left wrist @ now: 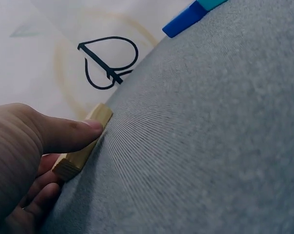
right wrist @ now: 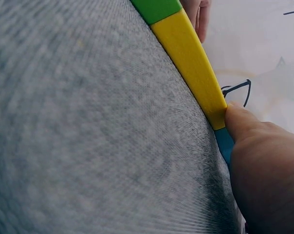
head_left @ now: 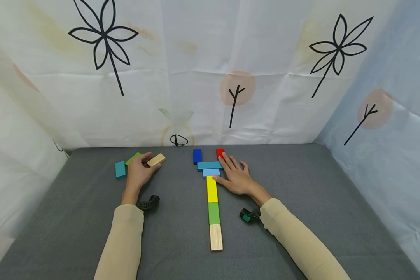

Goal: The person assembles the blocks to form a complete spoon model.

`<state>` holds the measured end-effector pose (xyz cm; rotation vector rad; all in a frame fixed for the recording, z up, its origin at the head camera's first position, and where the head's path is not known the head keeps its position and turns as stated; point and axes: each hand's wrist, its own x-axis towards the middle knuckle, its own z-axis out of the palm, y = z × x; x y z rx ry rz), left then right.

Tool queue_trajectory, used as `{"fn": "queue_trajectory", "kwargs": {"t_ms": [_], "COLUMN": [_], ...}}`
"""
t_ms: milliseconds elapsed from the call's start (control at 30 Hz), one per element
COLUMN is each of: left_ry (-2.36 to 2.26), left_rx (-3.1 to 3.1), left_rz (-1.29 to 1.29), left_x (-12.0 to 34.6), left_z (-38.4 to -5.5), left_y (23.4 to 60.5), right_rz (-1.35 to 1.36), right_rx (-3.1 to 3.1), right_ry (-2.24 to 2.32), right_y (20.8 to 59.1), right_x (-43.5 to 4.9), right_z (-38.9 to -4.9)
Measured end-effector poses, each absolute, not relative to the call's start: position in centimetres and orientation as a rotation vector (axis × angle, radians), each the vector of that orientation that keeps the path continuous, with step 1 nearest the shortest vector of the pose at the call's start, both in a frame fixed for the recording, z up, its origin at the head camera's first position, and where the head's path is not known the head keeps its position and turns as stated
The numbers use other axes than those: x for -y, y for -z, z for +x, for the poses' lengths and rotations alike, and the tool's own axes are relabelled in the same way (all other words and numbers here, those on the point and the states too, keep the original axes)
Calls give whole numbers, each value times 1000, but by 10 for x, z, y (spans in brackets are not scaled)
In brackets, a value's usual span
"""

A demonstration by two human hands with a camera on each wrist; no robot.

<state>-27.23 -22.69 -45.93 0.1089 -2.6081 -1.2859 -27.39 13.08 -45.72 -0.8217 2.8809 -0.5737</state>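
Observation:
My left hand [head_left: 139, 173] pinches a plain wooden block [head_left: 156, 160] between thumb and fingers; in the left wrist view the block [left wrist: 83, 146] sits low over the grey cloth. A green block [head_left: 133, 157] and a teal block [head_left: 120, 170] lie beside that hand, the green partly hidden. With fingers spread, my right hand [head_left: 238, 179] rests by the block figure, fingertips at the red block [head_left: 220, 153] and thumb at the top of the yellow block [head_left: 212, 189]. A dark blue block [head_left: 197, 156], a long teal block [head_left: 209, 166] and a light blue block [head_left: 210, 172] adjoin there.
Below the yellow block, a green block [head_left: 214, 213] and a plain wooden block [head_left: 216, 237] continue the column toward me. Grey cloth covers the table [head_left: 301, 186]. A white patterned curtain [head_left: 196, 46] stands behind it and along both sides.

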Motion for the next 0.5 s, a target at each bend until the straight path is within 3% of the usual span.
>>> {"fn": "queue_trajectory", "kwargs": {"t_ms": [500], "left_ry": [1111], "left_rx": [2745], "left_rz": [128], "left_x": [229], "left_z": [-270], "left_y": [455], "right_rz": [-813], "right_rx": [-2879], "right_ry": [572], "right_y": [456], "right_x": [-130], "right_z": [-274]}}
